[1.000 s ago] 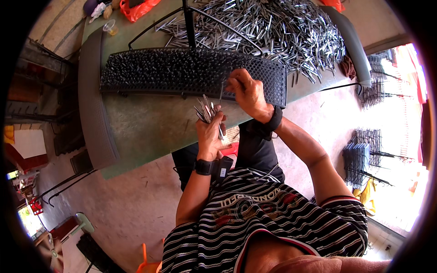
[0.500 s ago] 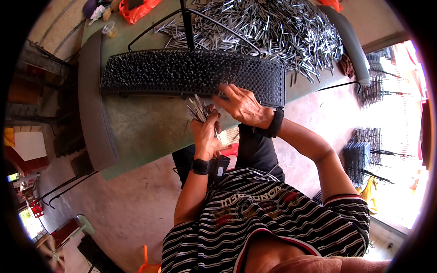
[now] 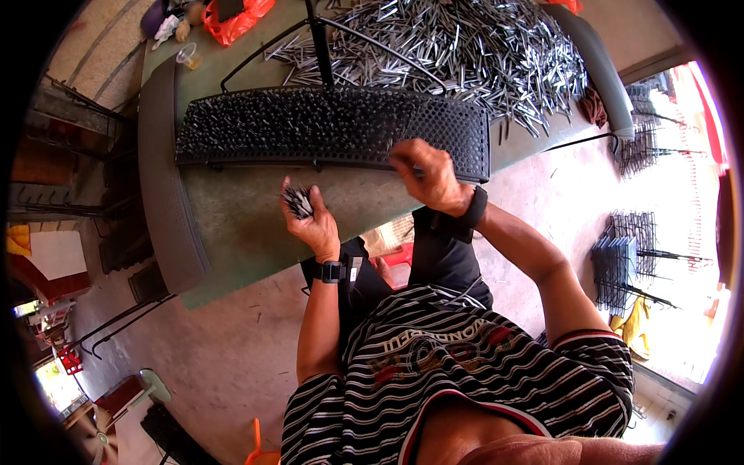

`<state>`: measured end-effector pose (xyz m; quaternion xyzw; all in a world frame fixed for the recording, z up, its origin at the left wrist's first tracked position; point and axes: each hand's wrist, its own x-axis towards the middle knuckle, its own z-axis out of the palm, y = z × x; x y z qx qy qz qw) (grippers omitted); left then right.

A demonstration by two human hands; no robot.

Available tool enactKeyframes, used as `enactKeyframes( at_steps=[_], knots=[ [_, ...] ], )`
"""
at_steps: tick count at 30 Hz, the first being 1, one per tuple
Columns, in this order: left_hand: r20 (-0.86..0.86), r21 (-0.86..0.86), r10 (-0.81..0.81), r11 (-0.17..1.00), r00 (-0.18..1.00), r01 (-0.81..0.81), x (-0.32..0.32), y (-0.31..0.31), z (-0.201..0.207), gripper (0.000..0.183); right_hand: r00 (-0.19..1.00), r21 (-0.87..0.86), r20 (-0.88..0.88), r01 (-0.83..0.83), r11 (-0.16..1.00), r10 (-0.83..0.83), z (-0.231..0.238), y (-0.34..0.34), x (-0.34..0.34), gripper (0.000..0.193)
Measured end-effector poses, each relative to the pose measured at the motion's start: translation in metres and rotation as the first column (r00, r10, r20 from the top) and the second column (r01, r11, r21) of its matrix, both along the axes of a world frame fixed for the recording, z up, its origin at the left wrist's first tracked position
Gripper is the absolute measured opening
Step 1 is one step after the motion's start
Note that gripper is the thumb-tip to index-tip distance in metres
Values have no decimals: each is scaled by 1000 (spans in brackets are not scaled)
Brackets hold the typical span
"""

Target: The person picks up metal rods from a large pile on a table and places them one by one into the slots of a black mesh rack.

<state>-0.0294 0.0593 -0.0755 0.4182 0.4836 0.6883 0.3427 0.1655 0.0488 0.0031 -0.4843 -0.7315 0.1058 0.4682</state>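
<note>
A bundle of slim metal pieces (image 3: 297, 203) stands upright in the grip of my left hand (image 3: 314, 230), just off the near edge of a long black tray (image 3: 446, 139) full of round holes. Metal pieces stick up from its left and middle holes, while bare holes show toward the right end. My right hand (image 3: 431, 177) is over the tray's near edge, right of the middle. Its fingers are curled together at the holes; anything between them is too small or hidden to make out.
A big heap of loose metal pieces (image 3: 465, 46) covers the table (image 3: 248, 240) behind the tray. A black metal frame (image 3: 319, 54) rises behind the tray. At the far left lie a plastic cup (image 3: 188, 56) and an orange bag (image 3: 232, 19). Wire racks (image 3: 620, 256) stand on the right.
My left hand has moved left, away from my right hand, and turned the bundle upright. My right hand has shifted slightly right, its fingers now curled at the tray.
</note>
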Motion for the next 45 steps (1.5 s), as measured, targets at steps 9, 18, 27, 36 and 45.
enactKeyframes(
  at_steps=[9, 18, 27, 36, 45],
  knots=[
    [-457, -51, 36, 996, 889, -66, -7, -3, -10, 18, 851, -519, -346, 179, 836, -396, 34, -3, 63, 16],
    [546, -491, -360, 594, 757, 637, 37, -26, 82, 8, 792, -447, -394, 279, 850, -467, 39, 7, 117, 16],
    [640, -447, -407, 493, 652, 747, 101, -10, 85, 19, 941, -294, -201, 209, 933, -274, 21, 42, 100, 20],
    [651, -505, -297, 518, 699, 690, 107, -4, 91, 20, 977, -169, 52, 212, 963, -206, 6, 50, 99, 10],
    [649, -488, -321, 521, 690, 701, 110, -2, 83, 21, 995, -552, 16, 91, 829, -99, 39, 32, 89, 11]
  ],
)
